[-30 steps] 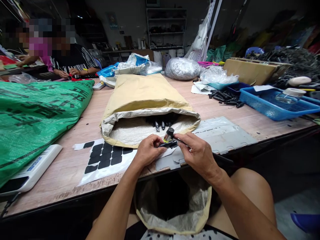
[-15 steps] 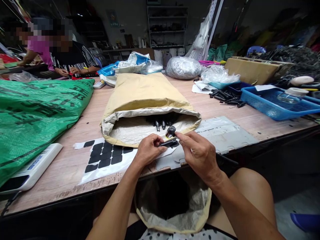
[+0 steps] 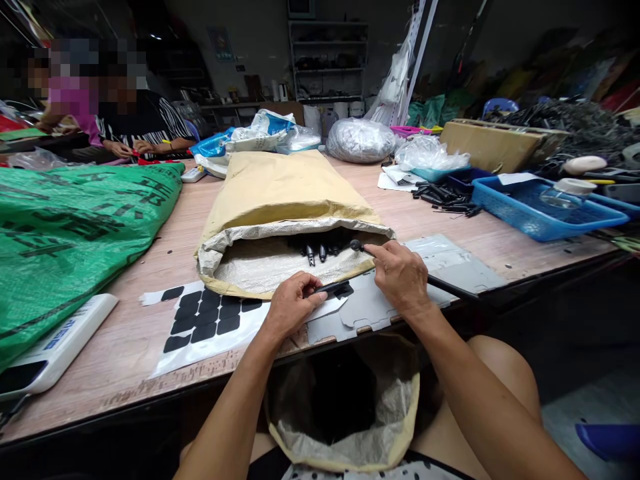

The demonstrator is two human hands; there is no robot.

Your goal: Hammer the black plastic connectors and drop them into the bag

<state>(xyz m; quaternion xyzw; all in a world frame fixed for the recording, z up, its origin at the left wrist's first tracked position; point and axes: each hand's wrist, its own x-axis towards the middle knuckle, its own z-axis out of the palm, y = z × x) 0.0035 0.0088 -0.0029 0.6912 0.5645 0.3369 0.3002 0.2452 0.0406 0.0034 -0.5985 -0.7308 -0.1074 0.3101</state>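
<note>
Pinched in the fingers of my left hand (image 3: 294,303) is a black part (image 3: 334,288), held low in front of the open yellow sack (image 3: 295,183). My right hand (image 3: 401,275) grips a long black rod (image 3: 450,288) with a round knob at its tip, just right of the sack's mouth. Several black pieces (image 3: 316,252) lie inside that mouth. Left of my left hand, a white sheet with black square stickers (image 3: 205,319) is partly under the sack. A grey board (image 3: 445,260) lies under my right hand.
A green sack (image 3: 85,233) and a white device (image 3: 63,343) are at the left. Blue basket (image 3: 540,217), black parts (image 3: 445,199) and cardboard box (image 3: 493,143) stand right. A second open sack (image 3: 345,453) sits below the table edge. Two people work at the back left.
My right hand has moved up and away from my left hand, and the rod's knob has moved up and right. More of the rod shows behind my right hand. The whole view has shifted slightly.
</note>
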